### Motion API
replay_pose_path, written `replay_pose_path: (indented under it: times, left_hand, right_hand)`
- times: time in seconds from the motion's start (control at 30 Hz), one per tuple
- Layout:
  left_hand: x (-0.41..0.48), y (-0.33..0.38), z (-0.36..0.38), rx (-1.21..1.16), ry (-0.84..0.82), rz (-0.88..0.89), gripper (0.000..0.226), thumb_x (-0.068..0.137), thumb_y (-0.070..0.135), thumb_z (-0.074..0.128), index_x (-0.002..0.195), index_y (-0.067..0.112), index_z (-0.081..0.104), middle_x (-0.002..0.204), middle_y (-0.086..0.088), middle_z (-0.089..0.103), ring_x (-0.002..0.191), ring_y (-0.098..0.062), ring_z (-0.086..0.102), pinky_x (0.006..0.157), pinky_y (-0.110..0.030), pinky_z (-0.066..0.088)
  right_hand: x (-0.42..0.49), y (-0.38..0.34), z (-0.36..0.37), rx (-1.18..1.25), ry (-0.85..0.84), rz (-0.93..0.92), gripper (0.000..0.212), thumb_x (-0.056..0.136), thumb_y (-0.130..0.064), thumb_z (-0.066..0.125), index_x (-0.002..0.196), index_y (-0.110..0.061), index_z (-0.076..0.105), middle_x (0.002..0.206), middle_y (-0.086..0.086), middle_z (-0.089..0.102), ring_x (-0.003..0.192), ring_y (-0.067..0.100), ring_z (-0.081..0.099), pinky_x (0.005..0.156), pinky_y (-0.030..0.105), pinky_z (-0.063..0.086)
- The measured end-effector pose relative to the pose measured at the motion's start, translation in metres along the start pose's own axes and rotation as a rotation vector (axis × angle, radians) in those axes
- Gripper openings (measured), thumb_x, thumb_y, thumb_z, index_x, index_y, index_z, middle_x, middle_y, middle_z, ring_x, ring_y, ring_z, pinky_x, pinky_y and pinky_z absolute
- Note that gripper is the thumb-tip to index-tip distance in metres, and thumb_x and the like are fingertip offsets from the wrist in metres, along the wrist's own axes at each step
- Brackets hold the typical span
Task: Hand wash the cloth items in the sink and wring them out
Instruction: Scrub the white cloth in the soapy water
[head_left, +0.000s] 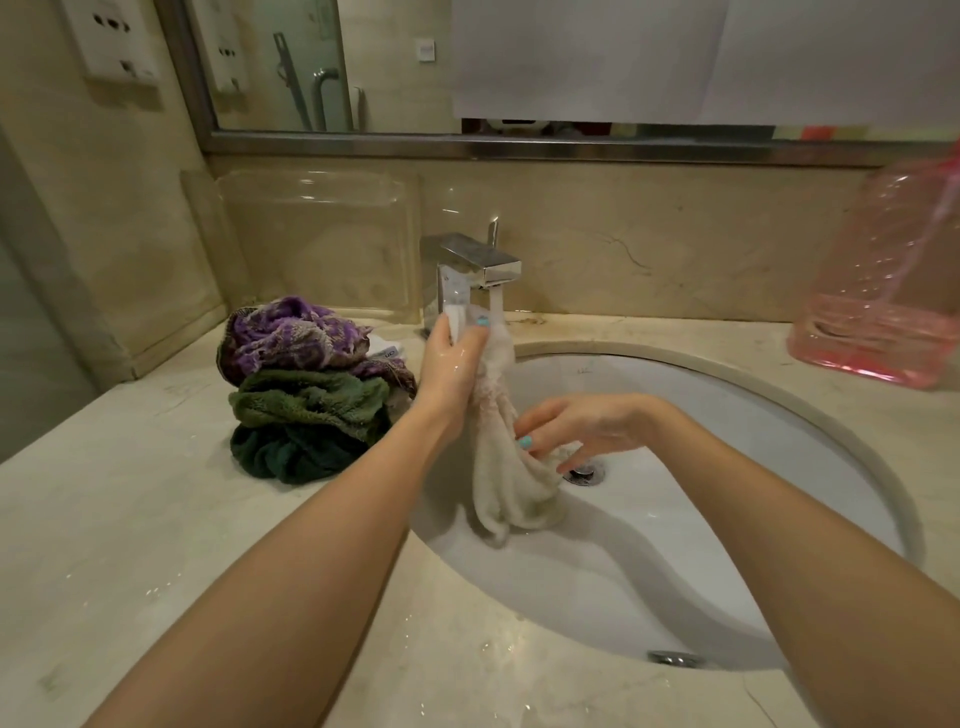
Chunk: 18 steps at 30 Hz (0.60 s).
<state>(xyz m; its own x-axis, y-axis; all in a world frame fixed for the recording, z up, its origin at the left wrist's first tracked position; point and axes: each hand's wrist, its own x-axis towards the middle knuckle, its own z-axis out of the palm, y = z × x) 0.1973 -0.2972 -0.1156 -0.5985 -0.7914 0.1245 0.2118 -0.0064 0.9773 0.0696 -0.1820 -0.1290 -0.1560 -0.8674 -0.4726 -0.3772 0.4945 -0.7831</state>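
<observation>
Head view: fingers of left hand (449, 364) clamp pale cloth (500, 486) top, right hand (587, 422) pinches lower

Setting: bathroom. Oval white sink (691, 415) set into a marble-look surface (130, 493), chrome faucet (478, 265) running, framed mirror (395, 78) above the backsplash (623, 228) (grab bar (321, 98) reflected in it).

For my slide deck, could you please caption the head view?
Left hand and right hand hold a white cloth under the running faucet.
</observation>
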Motion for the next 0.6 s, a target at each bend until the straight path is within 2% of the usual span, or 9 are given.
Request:
replay_pose_path:
  times: [0.1,0.17,0.27,0.33,0.4,0.43,0.5,0.53,0.6]
  left_hand:
    - [0.001,-0.001,0.001,-0.022,-0.001,-0.002,0.019,0.096,0.018,0.057,0.115,0.014,0.053,0.106,-0.01,0.063,0.094,-0.021,0.064,0.079,-0.031,0.055]
    - [0.001,-0.002,0.0,0.031,-0.027,0.019,0.025,0.097,0.02,0.057,0.121,0.014,0.051,0.11,-0.005,0.062,0.098,-0.019,0.063,0.078,-0.027,0.054]
    - [0.005,-0.004,-0.008,0.328,-0.04,0.032,0.042,0.098,0.032,0.056,0.133,0.011,0.05,0.123,-0.002,0.059,0.102,-0.019,0.06,0.08,-0.028,0.051]
    - [0.002,-0.003,-0.009,0.601,-0.094,-0.046,0.057,0.097,0.048,0.051,0.139,0.009,0.045,0.117,0.003,0.053,0.086,-0.013,0.055,0.066,-0.025,0.044]
    - [-0.002,-0.002,-0.008,0.824,-0.223,-0.168,0.076,0.091,0.066,0.043,0.139,0.007,0.045,0.112,-0.001,0.053,0.079,-0.011,0.054,0.06,-0.022,0.043]
    - [-0.003,-0.002,-0.008,0.902,-0.295,-0.213,0.087,0.085,0.075,0.039,0.136,0.005,0.049,0.113,-0.004,0.056,0.082,-0.015,0.058,0.062,-0.024,0.047]
    - [-0.004,-0.005,-0.01,0.998,-0.428,-0.247,0.1,0.078,0.083,0.034,0.136,0.002,0.047,0.124,-0.012,0.058,0.098,-0.024,0.063,0.079,-0.032,0.056]
    - [-0.005,-0.006,-0.01,1.02,-0.478,-0.224,0.096,0.081,0.08,0.036,0.138,0.003,0.043,0.129,-0.012,0.057,0.106,-0.025,0.062,0.087,-0.034,0.055]
    - [-0.007,-0.007,-0.011,0.995,-0.523,-0.089,0.07,0.091,0.066,0.044,0.138,0.013,0.046,0.128,-0.005,0.058,0.107,-0.021,0.061,0.089,-0.033,0.054]
  right_hand:
    - [0.002,-0.001,0.004,-0.017,0.107,-0.079,0.004,0.094,-0.014,0.062,0.096,-0.017,0.063,0.091,-0.003,0.063,0.091,0.011,0.059,0.089,0.031,0.045]
    - [0.001,0.003,-0.001,0.115,0.125,-0.14,0.008,0.096,-0.01,0.056,0.091,-0.016,0.058,0.086,0.001,0.062,0.083,0.015,0.06,0.088,0.034,0.047]
    - [-0.008,0.011,-0.014,0.44,0.186,-0.234,0.01,0.097,-0.009,0.054,0.09,-0.017,0.054,0.084,0.006,0.064,0.075,0.021,0.062,0.079,0.038,0.053]
    - [-0.012,0.007,-0.017,0.589,0.252,-0.294,0.012,0.098,-0.008,0.051,0.088,-0.016,0.052,0.078,0.006,0.062,0.063,0.019,0.059,0.064,0.034,0.052]
    - [-0.015,-0.002,-0.016,0.685,0.307,-0.341,0.017,0.097,-0.005,0.048,0.083,-0.015,0.05,0.071,0.002,0.059,0.053,0.013,0.057,0.056,0.029,0.047]
    - [-0.015,-0.006,-0.017,0.727,0.329,-0.359,0.019,0.097,-0.005,0.046,0.08,-0.014,0.05,0.067,0.001,0.058,0.051,0.012,0.055,0.054,0.027,0.045]
    - [-0.016,-0.01,-0.019,0.804,0.374,-0.378,0.022,0.095,-0.007,0.043,0.074,-0.013,0.051,0.062,0.0,0.053,0.054,0.012,0.05,0.056,0.025,0.038]
    - [-0.016,-0.011,-0.02,0.853,0.398,-0.387,0.023,0.094,-0.009,0.043,0.072,-0.012,0.051,0.06,0.0,0.051,0.057,0.013,0.046,0.058,0.025,0.035]
    - [-0.015,-0.013,-0.023,0.942,0.442,-0.41,0.025,0.094,-0.011,0.043,0.072,-0.009,0.053,0.058,0.0,0.052,0.062,0.014,0.047,0.062,0.026,0.039]
